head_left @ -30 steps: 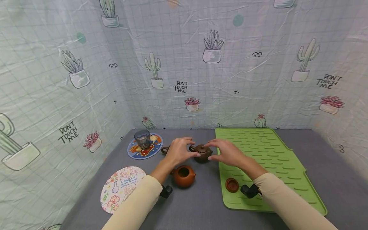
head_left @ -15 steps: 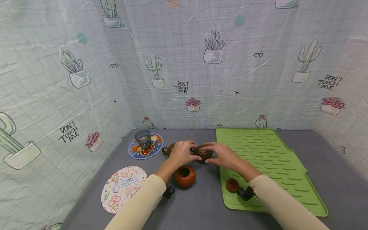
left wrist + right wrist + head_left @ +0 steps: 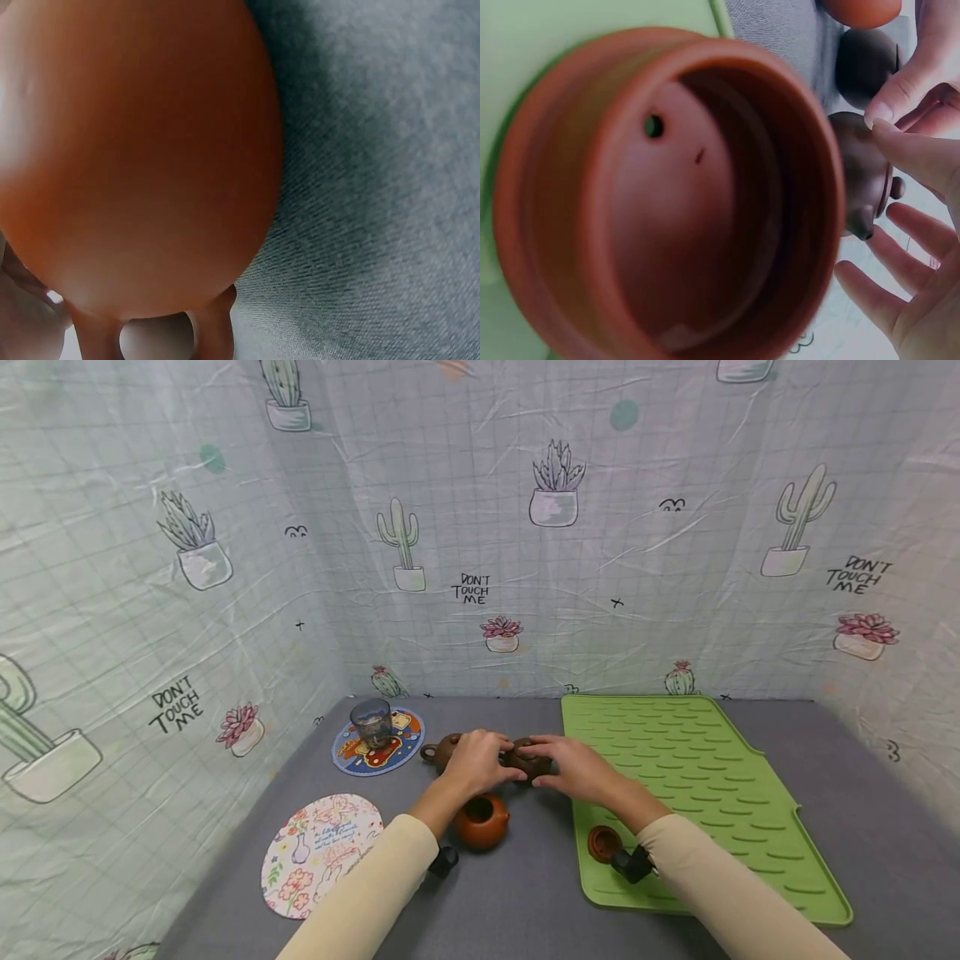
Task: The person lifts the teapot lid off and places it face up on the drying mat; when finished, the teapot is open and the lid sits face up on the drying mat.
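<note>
A dark brown teapot (image 3: 527, 760) with its lid on stands between my two hands, partly covered by them in the head view. My left hand (image 3: 477, 763) grips it at the handle side, thumb in front. From the spout side my right hand (image 3: 576, 766) holds it, thumb in front and fingers reaching past the spout. The right wrist view shows both thumb tips close together over the body, near the lid knob (image 3: 897, 187). Behind my left hand sits another brown teapot (image 3: 444, 750). An orange-brown teapot (image 3: 482, 823) without its lid stands nearer me.
A reddish-brown lid (image 3: 604, 843) lies upturned on the green ridged mat (image 3: 697, 793) at right. At the back left a glass cup (image 3: 372, 722) stands on a blue patterned round mat (image 3: 351, 758). A floral round mat (image 3: 315, 852) lies front left.
My hands have drawn closer together around the dark teapot, the left moving right and the right moving left. More of the other brown teapot now shows. The orange-brown pot and the lid stay put.
</note>
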Demonstrator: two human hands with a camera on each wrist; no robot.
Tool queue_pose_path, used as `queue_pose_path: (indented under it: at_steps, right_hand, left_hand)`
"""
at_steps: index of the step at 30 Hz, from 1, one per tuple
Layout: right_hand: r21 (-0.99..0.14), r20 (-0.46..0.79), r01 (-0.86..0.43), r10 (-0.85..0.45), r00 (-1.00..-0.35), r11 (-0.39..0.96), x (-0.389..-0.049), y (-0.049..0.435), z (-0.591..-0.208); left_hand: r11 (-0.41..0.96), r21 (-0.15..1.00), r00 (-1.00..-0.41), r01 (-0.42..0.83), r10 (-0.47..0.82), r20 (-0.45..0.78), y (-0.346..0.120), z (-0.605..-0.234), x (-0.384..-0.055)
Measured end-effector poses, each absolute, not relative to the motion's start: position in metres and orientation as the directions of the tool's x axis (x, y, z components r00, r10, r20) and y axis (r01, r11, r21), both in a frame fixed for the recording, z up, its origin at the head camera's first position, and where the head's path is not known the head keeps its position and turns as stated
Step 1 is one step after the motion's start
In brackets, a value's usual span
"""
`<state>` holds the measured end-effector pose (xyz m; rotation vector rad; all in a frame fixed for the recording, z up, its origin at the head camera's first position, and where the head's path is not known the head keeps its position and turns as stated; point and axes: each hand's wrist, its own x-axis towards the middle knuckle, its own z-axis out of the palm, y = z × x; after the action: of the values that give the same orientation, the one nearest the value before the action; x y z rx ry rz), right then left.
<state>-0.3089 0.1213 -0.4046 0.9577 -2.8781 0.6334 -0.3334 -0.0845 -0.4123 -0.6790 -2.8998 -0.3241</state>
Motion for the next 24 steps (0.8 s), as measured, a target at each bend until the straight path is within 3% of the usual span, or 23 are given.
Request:
queue_pose_path:
  at_steps: [7, 17, 24]
  right_hand:
    - [-0.33, 0.178, -0.572, -0.546, -0.819, 0.751, -0.312, 0.117, -0.408]
    - [-0.189, 0.328, -0.646, -0.573, -0.751, 0.74, -0.315, 0.112, -0.414]
    - [-0.178, 0.331, -0.63, -0.557, -0.762, 0.756, -0.317, 0.112, -0.414]
  left_hand:
    - [0.875, 0.163, -0.878, 0.457, 0.414, 0.241, -0.083, -0.417, -0.333]
    - [0.882, 0.184, -0.883, 0.433, 0.374, 0.284, -0.079, -0.42, -0.331]
    - [0.879, 0.204, -0.883, 0.43, 0.363, 0.298, -0.078, -0.423, -0.332]
